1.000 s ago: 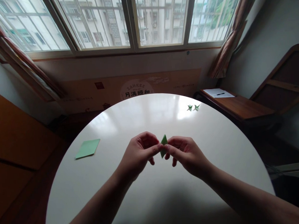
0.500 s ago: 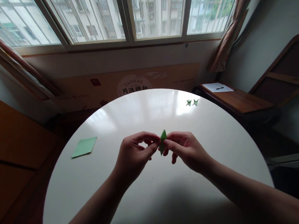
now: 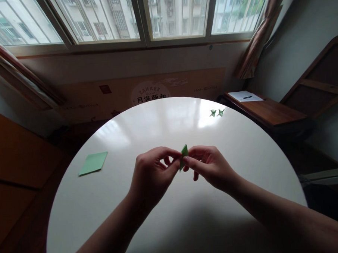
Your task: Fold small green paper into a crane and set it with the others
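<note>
A small folded green paper (image 3: 184, 152), narrow and pointed at its top and bottom, is held up above the white round table (image 3: 217, 214). My left hand (image 3: 155, 172) pinches its left edge between thumb and forefinger. On the other side my right hand (image 3: 210, 164) grips it too, thumb on the near face and fingers curled behind. The fingertips cover the middle of the paper, so its inner folds are hidden.
A stack of light green square paper (image 3: 93, 163) lies at the table's left. Two small folded green paper birds (image 3: 217, 113) stand near the far right edge. Beyond is a wooden side table (image 3: 280, 110) with a white sheet (image 3: 244, 96) and a pen (image 3: 247, 97).
The lower tip of the folded paper shows less below my fingers and sits slightly further left. Both hands keep their pinch. The whole view has shifted a little.
</note>
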`<state>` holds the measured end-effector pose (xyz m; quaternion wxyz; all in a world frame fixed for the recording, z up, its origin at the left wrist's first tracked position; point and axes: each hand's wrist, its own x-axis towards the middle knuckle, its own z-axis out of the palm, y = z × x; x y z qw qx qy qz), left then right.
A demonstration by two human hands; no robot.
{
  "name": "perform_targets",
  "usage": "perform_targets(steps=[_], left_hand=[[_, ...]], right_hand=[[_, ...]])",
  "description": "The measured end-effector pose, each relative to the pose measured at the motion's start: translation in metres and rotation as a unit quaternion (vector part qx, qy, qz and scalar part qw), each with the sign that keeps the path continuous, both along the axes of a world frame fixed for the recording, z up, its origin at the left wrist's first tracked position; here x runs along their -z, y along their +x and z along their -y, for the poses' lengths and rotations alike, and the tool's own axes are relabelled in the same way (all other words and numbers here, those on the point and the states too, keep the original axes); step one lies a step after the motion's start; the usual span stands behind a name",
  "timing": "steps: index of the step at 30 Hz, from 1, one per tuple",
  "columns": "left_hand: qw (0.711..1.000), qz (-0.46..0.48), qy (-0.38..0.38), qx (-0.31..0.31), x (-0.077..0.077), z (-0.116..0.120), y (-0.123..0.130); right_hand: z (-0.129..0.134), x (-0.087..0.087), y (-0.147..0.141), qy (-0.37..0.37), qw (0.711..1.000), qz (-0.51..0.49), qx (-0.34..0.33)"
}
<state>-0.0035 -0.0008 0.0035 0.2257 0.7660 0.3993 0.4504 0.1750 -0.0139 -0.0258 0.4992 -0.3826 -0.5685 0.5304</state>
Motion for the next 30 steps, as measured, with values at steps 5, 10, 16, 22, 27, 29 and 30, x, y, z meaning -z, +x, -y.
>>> perform_targets(steps=[5,10,16,22,27,29,30], left_hand=[[1.0,0.018,-0.021,0.008,-0.0022,0.0002,-0.0011],[0.978,0.046,-0.198,0.044,-0.0073,-0.0029,-0.0037],[0.958,0.048,-0.271,0.079,-0.0075,-0.005,-0.0014],[0.958,0.037,-0.273,0.073,-0.0068,-0.0035,-0.0009],[0.956,0.033,-0.283,0.072,-0.0048,-0.0046,0.0011],[0.953,0.042,-0.291,0.071,-0.0037,-0.0055,0.0012],[0.952,0.045,-0.295,0.075,-0.0033,-0.0059,0.001]], right_hand=[[-0.0008,0.0007,-0.0006,-0.029,0.999,-0.039,-0.006],[0.001,-0.001,-0.0004,-0.034,0.998,-0.057,0.009],[0.0033,-0.0015,-0.0036,-0.006,0.998,-0.04,0.054],[0.0036,-0.0004,-0.0075,-0.015,0.997,-0.036,0.072],[0.0042,0.0007,-0.0081,-0.02,0.996,-0.029,0.076],[0.004,0.0015,-0.0079,-0.025,0.997,-0.03,0.073],[0.0038,0.0019,-0.0077,-0.028,0.997,-0.032,0.072]])
